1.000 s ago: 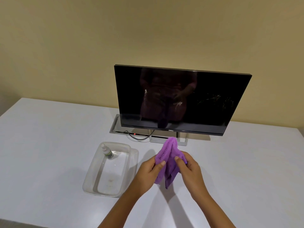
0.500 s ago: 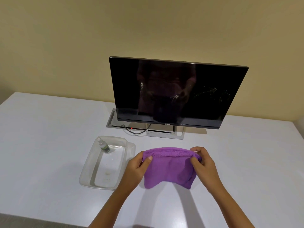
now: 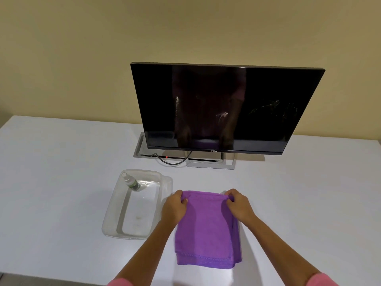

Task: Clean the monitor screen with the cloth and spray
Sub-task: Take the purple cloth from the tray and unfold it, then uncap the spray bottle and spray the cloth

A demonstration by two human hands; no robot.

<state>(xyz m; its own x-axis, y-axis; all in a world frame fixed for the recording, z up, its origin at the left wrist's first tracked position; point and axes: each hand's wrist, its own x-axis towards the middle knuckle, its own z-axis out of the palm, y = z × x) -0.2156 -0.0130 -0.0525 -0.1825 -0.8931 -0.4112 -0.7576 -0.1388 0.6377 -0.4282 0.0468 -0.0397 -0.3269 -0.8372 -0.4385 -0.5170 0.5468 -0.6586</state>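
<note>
A black monitor (image 3: 222, 108) stands at the back of the white table, its dark screen marked with pale smears and spray specks. A purple cloth (image 3: 206, 230), folded in layers, hangs spread in front of me. My left hand (image 3: 175, 207) pinches its top left corner and my right hand (image 3: 239, 206) pinches its top right corner. A small spray bottle (image 3: 129, 181) with a clear cap stands upright in the far end of a clear plastic tub (image 3: 115, 215) to the left of my hands.
The white table (image 3: 51, 182) runs to the wall behind the monitor. A black cable (image 3: 171, 162) loops from a cable tray with a red light (image 3: 166, 157) beside the silver stand (image 3: 210, 163). The table's near edge lies just below my forearms.
The cloth went from bunched between my hands to spread wide and hanging lower. My hands moved apart along its top edge. The view has tilted down slightly.
</note>
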